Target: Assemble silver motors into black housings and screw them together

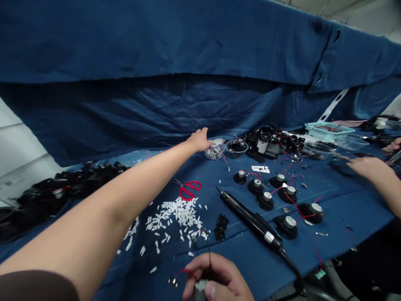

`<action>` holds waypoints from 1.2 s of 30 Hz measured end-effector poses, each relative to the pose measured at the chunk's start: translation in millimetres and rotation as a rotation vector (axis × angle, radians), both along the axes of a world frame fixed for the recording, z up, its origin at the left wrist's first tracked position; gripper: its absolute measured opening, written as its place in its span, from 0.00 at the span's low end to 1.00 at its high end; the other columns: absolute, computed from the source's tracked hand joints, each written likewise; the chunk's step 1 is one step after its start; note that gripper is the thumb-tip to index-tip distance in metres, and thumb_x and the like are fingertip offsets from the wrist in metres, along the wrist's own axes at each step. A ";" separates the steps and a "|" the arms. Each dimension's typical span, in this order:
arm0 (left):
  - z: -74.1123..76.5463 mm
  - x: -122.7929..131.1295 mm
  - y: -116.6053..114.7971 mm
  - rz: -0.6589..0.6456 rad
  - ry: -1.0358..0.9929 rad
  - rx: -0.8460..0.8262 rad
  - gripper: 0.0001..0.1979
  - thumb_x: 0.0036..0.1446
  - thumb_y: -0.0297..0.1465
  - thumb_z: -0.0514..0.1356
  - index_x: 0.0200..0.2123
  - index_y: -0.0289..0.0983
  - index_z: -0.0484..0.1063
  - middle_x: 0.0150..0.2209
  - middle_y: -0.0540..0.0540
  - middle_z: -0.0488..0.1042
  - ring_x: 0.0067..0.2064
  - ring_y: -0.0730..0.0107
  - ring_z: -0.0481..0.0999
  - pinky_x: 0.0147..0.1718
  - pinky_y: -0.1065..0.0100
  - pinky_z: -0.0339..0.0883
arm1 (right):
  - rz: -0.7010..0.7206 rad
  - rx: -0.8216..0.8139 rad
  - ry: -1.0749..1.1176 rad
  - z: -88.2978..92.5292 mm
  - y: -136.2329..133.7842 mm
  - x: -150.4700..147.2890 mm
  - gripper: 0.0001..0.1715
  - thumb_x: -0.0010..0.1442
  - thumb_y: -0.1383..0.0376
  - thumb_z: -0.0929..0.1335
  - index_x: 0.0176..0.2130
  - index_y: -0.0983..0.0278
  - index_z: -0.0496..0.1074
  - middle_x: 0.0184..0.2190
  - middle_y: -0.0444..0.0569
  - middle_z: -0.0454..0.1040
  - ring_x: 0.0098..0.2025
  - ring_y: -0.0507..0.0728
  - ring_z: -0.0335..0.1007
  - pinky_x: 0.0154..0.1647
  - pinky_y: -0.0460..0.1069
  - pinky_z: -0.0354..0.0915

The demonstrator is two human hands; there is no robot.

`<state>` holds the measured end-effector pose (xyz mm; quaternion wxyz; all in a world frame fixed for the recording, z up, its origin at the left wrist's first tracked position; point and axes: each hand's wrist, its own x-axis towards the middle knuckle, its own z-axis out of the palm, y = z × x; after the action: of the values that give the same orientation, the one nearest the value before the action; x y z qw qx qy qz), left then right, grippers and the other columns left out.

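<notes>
My left arm stretches far forward, and my left hand (200, 140) hangs over the near rim of a small clear cup (214, 152) of tiny parts. I see the hand from behind, so its fingertips are hidden. My right hand (216, 280) is at the bottom edge, closed around a small grey-topped part (200, 286) with a thin black wire standing up and a red wire trailing left. In front of it lie a heap of white plastic pieces (175, 215) and a small pile of black bits (221, 225).
Red-handled scissors (189, 189), a black electric screwdriver (250, 219) and several small round speakers (286, 225) with red wires lie on the blue cloth. A second clear bowl (237, 148), black parts (272, 142) and a teal basket (327, 129) stand behind. Another person's hand (368, 166) rests at right.
</notes>
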<state>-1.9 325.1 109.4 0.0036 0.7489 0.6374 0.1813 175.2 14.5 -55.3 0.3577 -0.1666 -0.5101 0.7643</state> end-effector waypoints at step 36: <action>-121.3 -158.1 -350.2 -0.275 0.004 -0.029 0.12 0.74 0.35 0.53 0.50 0.44 0.76 0.42 0.47 0.79 0.44 0.58 0.75 0.44 0.55 0.67 | -0.280 0.398 -0.220 66.6 92.7 -68.6 0.31 0.58 0.67 0.79 0.59 0.53 0.77 0.46 0.48 0.83 0.43 0.52 0.80 0.45 0.48 0.77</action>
<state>-160.0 -25.0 -12.0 0.0379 0.8293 0.5315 0.1682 106.6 107.2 11.3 0.4283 -0.2441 -0.6579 0.5694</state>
